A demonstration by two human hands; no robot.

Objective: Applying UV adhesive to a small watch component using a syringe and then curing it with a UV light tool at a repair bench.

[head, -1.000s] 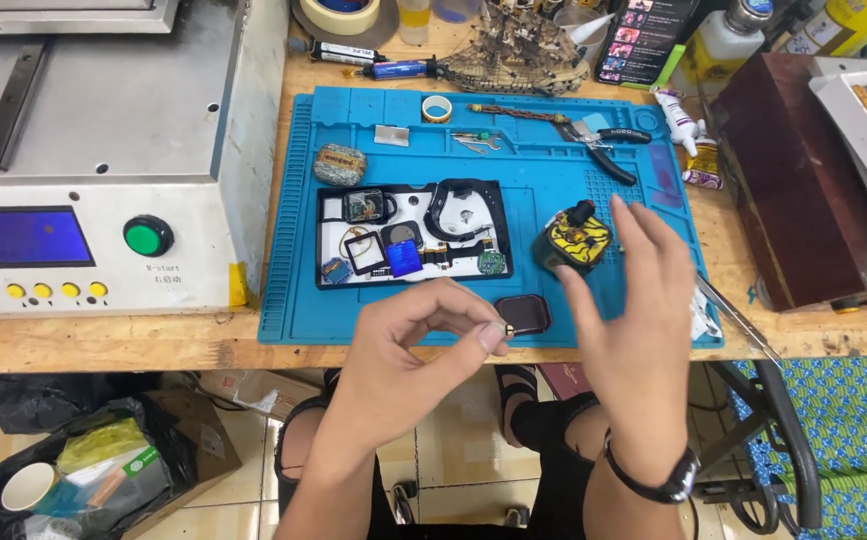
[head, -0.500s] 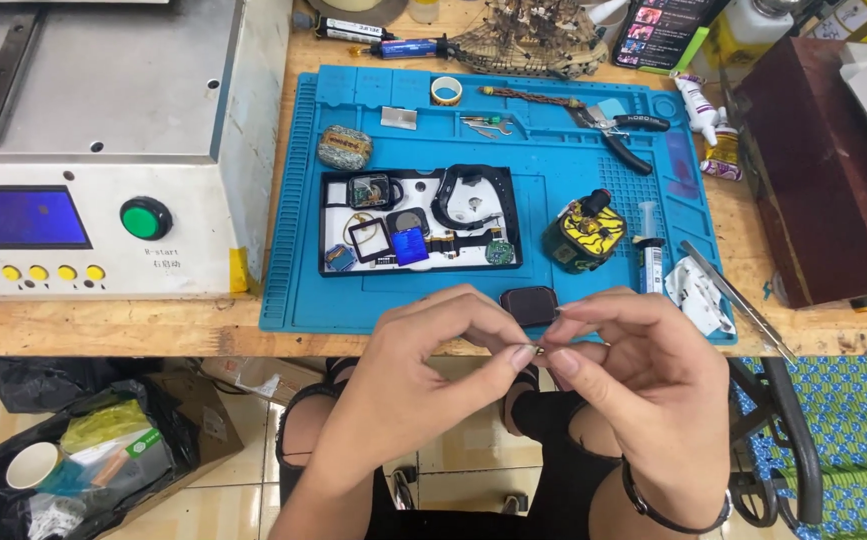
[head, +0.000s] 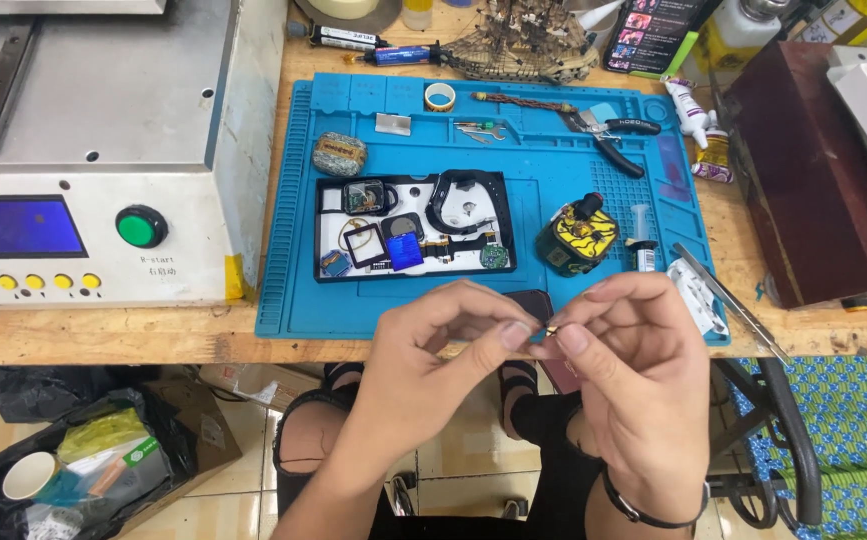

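Both hands have drawn together at the near edge of the surface [head: 103,335] since a second ago, when the right hand [head: 633,385] was up by the yellow-black block [head: 578,235]. Now it meets the left hand [head: 433,370] below the blue mat [head: 553,170], each grip narrow, pinching one tiny part [head: 543,332] between fingertips, which looks like close fitting work.

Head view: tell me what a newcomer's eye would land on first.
First the left hand and right hand, fingertips pinched together on a tiny part just off the bench's front edge. Behind them lies a bright blue work mat with a black tray of small watch-like parts at its middle. At far left stands a grey machine with a green button.
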